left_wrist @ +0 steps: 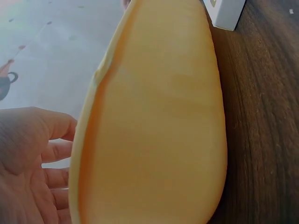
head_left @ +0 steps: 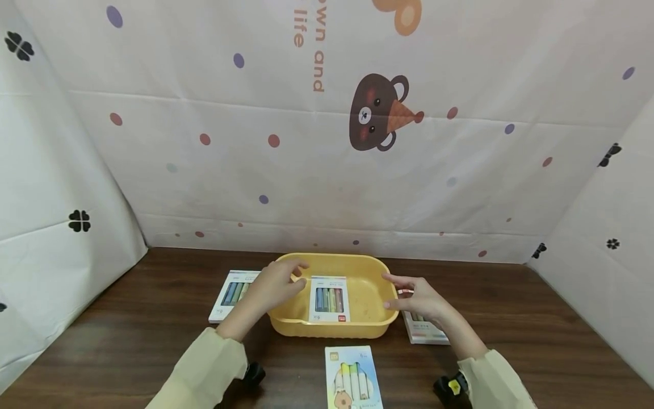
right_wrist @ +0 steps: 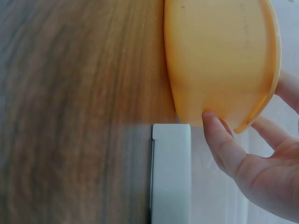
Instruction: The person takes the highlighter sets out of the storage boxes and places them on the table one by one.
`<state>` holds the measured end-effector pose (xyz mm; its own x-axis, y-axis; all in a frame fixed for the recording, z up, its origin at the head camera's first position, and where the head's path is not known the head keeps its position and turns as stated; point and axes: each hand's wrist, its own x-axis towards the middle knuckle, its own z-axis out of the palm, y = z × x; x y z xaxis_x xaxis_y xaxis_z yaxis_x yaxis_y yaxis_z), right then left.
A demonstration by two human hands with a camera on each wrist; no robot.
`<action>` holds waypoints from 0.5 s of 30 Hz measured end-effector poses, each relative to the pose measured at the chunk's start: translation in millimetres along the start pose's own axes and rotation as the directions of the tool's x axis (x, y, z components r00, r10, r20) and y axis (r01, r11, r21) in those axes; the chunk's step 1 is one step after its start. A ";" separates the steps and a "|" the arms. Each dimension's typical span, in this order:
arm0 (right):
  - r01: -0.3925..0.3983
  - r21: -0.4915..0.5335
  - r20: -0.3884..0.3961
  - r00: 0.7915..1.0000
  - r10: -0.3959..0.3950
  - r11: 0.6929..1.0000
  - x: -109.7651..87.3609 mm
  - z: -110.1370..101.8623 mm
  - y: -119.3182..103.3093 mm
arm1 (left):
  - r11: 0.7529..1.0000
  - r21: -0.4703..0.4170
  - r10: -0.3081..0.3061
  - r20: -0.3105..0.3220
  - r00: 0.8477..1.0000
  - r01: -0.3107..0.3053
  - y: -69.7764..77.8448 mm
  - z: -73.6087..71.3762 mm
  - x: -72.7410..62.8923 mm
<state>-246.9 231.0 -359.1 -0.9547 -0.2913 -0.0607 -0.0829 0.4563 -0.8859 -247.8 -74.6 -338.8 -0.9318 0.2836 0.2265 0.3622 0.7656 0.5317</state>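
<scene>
A yellow plastic basin (head_left: 327,330) stands on the table, and inside it lies a white windowed box of coloured sticks (head_left: 329,300). My left hand (head_left: 273,287) hovers at the basin's left rim, its loosely bent fingers reaching over the inside with nothing in them. In the left wrist view, that hand (left_wrist: 28,163) shows behind the rim. At the right end, my right hand (head_left: 416,298) holds the rim. Seen from the right wrist, the digits of the right hand (right_wrist: 261,168) lie on both sides of the rim, one against the outer wall.
Left of the basin lies another white box of sticks (head_left: 222,304), partly under my left forearm. A similar box (head_left: 428,334) lies beneath my right hand. Nearer me is a pale blue box of markers (head_left: 352,378). A patterned white cloth (head_left: 306,182) hangs behind the table.
</scene>
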 end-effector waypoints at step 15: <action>0.006 0.011 0.008 1.000 -0.006 1.000 -0.3 -0.2 0.5 | 1.000 -0.001 0.010 0.215 0.977 -0.010 3.7 16.2 12.3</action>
<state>-246.7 231.5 -359.5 -0.9519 -0.3009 -0.0586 -0.0858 0.4452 -0.8913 -258.2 -58.9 -347.3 -0.9110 0.4091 0.0511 0.3720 0.7621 0.5299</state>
